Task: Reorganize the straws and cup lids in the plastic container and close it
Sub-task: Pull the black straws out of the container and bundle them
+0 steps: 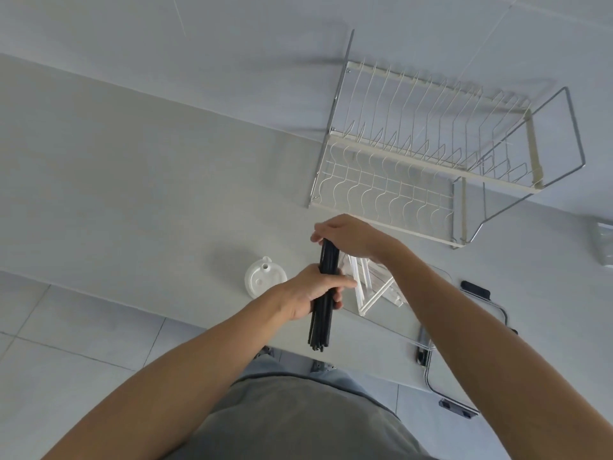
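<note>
The left hand (308, 290) grips the black straws (323, 293); right hand (345, 239) fingers curl over their far tips, evening them. Next, probably into the clear container (411, 330).

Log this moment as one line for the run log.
left hand: grips black straws | right hand: holds their top end | white straws: in clear container | cup lid: on counter | container lid: off

pale counter (132, 194), wire dish rack (431, 154), tiled floor (66, 343)

Black straws (323, 303), white cup lid (265, 281)
</note>
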